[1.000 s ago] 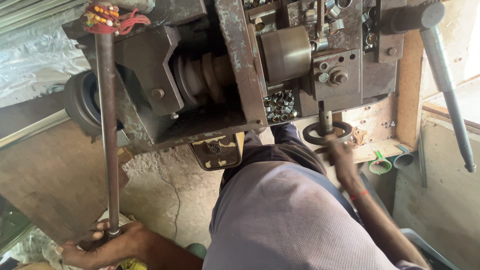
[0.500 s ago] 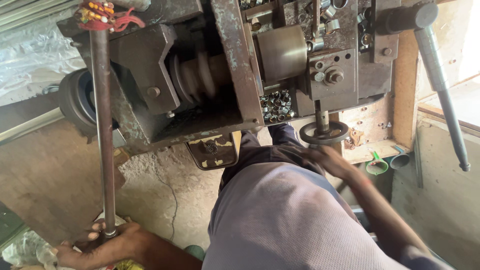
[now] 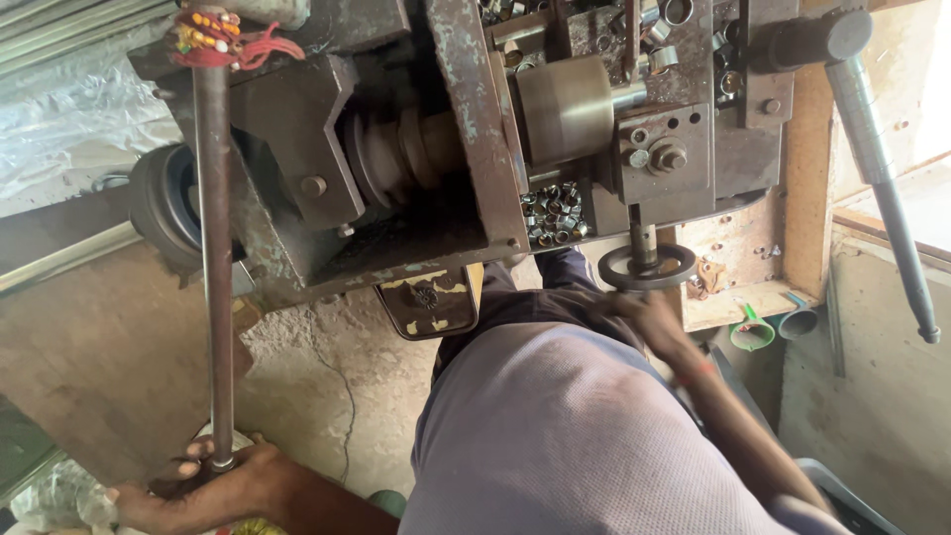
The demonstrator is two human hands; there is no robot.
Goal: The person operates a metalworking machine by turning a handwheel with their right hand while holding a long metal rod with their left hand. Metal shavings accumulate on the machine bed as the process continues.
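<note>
- Long lever rod (image 3: pixel 214 267): a rusty metal bar at the left of the scene, its long axis running near to far; the far end meets the machine, the near end points toward the person.
- Far end of the rod: wrapped with red thread and coloured beads (image 3: pixel 220 38), at the top left corner of the machine body (image 3: pixel 297 149).
- Left hand (image 3: pixel 213 485): at the near left, fingers curled shut around the near end of the rod, gripping it.
- Right hand (image 3: pixel 649 322): at the right, just below the small handwheel (image 3: pixel 646 267) and touching its near rim; blurred, so its grip cannot be told.
- Handwheel: a dark ring on a short vertical spindle under the machine's right block.
- Cylindrical drum (image 3: pixel 565 109): pale metal, axis left to right, centre of the machine.
- Small metal rings (image 3: pixel 553 210): heaped in a tray beneath the drum.
- Second handle (image 3: pixel 887 188): grey bar at the far right, slanting toward the near right, untouched.
- Person's grey shirt (image 3: pixel 565 446): fills the near centre.
</note>
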